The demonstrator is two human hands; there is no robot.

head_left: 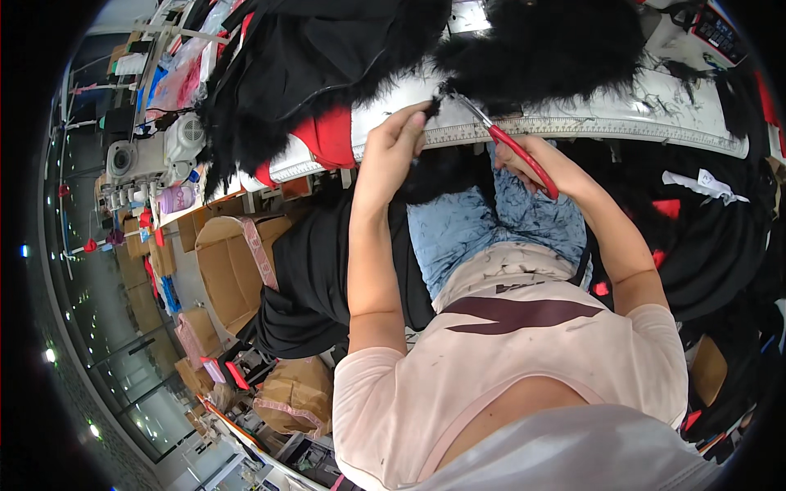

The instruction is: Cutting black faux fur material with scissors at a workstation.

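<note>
Head view: the left hand [397, 149] pinches a small black tuft [431, 110] over the near side of the white tabletop [692, 116]. The right hand [528, 159] grasps a red-handled tool [509, 142], its metal tip just beside the tuft. Beyond the hands lie 2 large black pieces: a furry piece [544, 51] at right and a fur-edged cloth [307, 69] at left. Red cloth [329, 139] overlaps the ruler strip [458, 133] along the near edge.
</note>
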